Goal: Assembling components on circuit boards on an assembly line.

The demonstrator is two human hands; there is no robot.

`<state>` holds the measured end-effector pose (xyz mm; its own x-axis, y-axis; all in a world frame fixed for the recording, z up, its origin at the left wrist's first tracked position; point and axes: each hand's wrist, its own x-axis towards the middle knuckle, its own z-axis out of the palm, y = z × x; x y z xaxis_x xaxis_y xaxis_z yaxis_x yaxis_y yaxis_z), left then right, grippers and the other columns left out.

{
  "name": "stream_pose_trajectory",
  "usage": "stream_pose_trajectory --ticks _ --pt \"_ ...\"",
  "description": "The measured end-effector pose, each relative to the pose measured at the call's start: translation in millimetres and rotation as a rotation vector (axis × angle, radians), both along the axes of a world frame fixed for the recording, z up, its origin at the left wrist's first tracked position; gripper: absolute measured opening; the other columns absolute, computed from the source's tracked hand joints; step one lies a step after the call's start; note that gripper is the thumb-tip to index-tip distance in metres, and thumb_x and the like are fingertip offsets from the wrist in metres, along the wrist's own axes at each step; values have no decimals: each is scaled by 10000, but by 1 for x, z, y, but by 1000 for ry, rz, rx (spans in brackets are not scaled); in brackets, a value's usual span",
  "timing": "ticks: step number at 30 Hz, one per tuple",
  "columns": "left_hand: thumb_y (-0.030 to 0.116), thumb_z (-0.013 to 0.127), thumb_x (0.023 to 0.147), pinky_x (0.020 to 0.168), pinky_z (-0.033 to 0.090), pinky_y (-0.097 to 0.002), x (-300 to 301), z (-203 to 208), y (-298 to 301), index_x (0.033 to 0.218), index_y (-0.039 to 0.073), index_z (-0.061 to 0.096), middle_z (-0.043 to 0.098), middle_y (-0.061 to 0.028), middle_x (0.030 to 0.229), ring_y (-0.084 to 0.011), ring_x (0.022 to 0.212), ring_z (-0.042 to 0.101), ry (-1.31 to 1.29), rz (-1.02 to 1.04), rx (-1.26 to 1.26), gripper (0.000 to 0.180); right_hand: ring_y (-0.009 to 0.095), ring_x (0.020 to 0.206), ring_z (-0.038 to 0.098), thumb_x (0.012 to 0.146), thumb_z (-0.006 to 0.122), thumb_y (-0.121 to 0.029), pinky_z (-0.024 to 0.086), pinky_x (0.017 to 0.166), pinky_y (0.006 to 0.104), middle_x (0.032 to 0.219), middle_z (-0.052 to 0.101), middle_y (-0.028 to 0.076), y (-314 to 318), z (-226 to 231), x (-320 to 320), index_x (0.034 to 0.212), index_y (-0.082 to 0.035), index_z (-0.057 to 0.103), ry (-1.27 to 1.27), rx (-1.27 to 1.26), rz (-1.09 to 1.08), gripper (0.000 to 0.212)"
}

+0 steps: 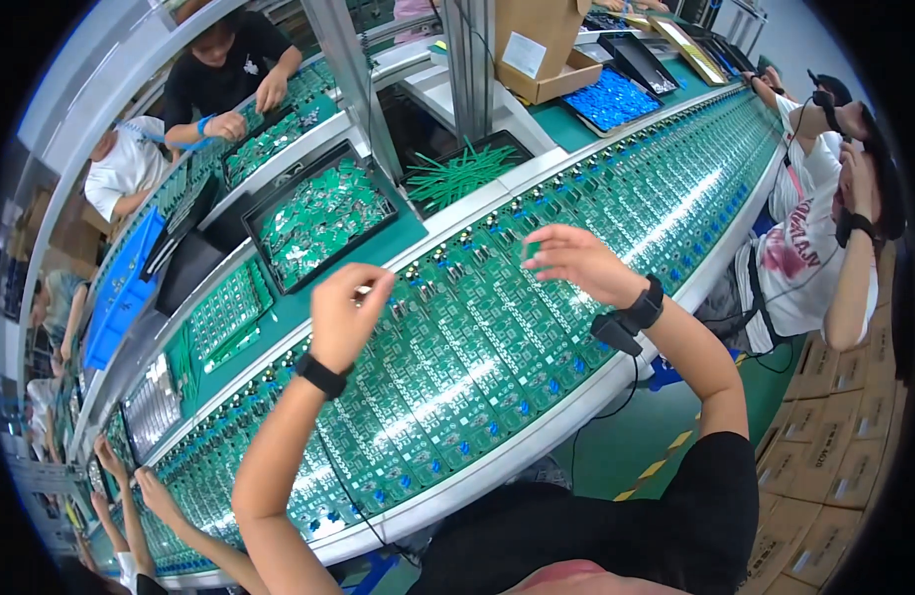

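A row of green circuit boards (pixel 457 342) runs below both of my hands, with small blue and dark components along its edges. Over its far side, my left hand (pixel 344 315) is closed, thumb and forefinger curled together; what they hold, if anything, is too small to name. My right hand (pixel 581 266) hovers farther right above the boards, fingers stretched and apart from the thumb. I make out nothing held in it. Both wrists wear black bands. Beyond the left hand sits a black tray (pixel 323 213) heaped with small green board pieces.
Green strips (pixel 462 174) fill a dark bin beyond the boards. A tray of blue parts (pixel 614 99) and a cardboard box (pixel 542 50) stand far right. Metal posts (pixel 353 79) rise past the line. Co-workers sit opposite and on both sides; a neighbour's arms reach in at lower left.
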<state>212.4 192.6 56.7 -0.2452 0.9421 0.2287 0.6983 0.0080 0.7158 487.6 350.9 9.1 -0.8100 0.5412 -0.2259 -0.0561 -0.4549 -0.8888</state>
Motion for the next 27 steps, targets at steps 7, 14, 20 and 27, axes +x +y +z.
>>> stream_pose_trajectory --ticks 7,14,20,27 --pt "137 622 775 618 459 -261 -100 -25 4 882 35 630 629 -78 755 -137 661 597 189 258 -30 148 168 844 612 810 591 -101 497 694 261 863 599 70 66 -23 75 991 -15 575 -237 392 -449 201" --pt "190 698 692 652 464 -312 -131 -59 26 874 67 618 618 -66 790 -186 733 596 466 339 -310 234 155 673 632 744 582 -55 486 543 258 717 619 72 155 -62 106 860 -37 628 -710 869 -510 127" --pt "147 721 663 651 456 -282 -150 -71 24 856 46 619 613 -59 758 -138 711 578 282 373 -280 240 223 671 618 699 580 -52 476 585 327 701 616 94 163 -66 71 800 -66 634 -757 955 -531 116" --pt "135 718 661 592 442 -257 -143 -66 24 773 41 640 592 -39 673 -115 622 546 204 379 -313 166 301 661 580 673 550 -32 452 590 386 689 596 130 172 -75 59 775 -63 611 -958 1369 -585 122"
